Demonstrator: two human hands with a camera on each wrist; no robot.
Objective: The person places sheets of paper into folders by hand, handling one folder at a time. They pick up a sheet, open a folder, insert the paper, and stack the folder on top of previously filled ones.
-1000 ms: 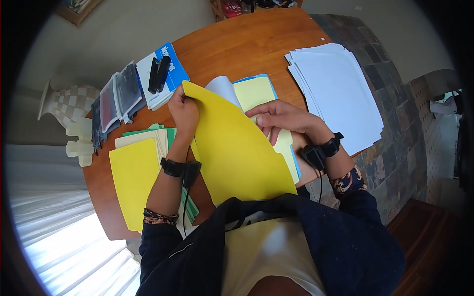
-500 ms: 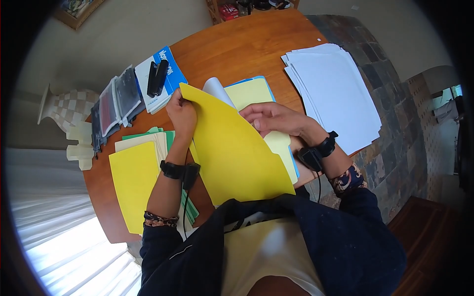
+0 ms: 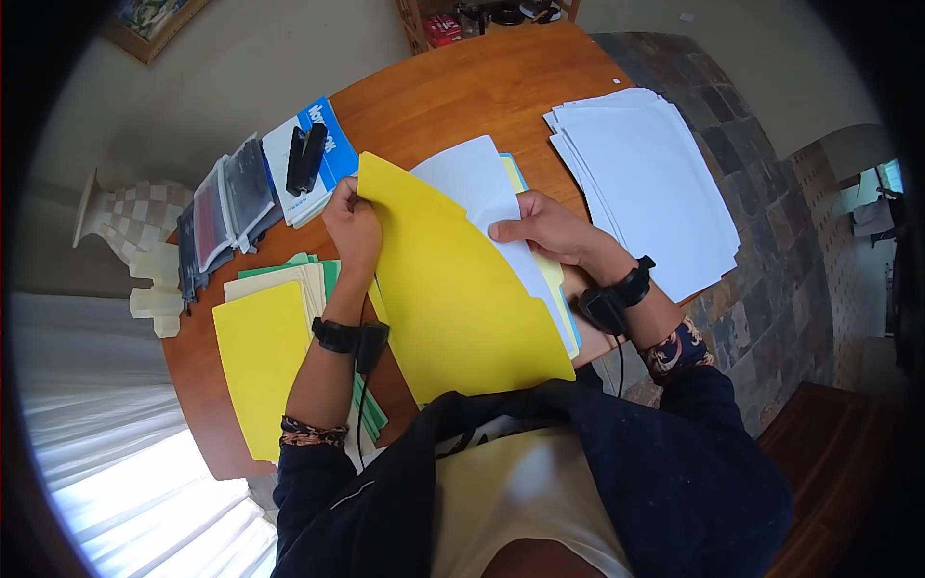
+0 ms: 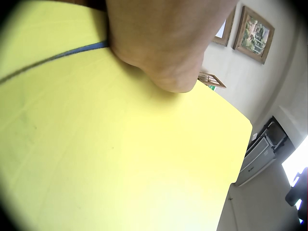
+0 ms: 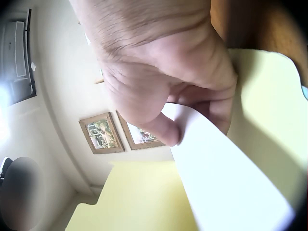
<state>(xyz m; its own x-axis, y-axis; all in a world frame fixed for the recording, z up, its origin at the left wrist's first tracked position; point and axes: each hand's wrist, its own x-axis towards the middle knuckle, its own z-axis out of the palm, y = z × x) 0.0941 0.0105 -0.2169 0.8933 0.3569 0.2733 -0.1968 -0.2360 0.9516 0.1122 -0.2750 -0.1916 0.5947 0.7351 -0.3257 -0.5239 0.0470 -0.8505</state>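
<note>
Pinching the edge of a white sheet between thumb and fingers, the right hand is closed narrow on the paper, with the thumb on one face and the fingers behind. The left hand grips the far left corner of a bright yellow folder, its fingers curled in. The folder is raised and tilted in front of the person, and the sheet sticks out past its far right edge. Under the sheet, toward the right, lies a pale yellow folder with a blue edge along its right side.

At the far left of the wooden surface, a black stapler rests on a blue and white pad (its large white lettering seems to read NOTEBOOK, partly covered by the stapler; the smaller blue print below is too small to make out). Dark zip pouches lie just beside it, farther left. Near the left edge, a yellow cover tops a pile with cream folders and green ones showing beneath. A loosely squared stack of white paper lies on the right, well apart from the pad.
</note>
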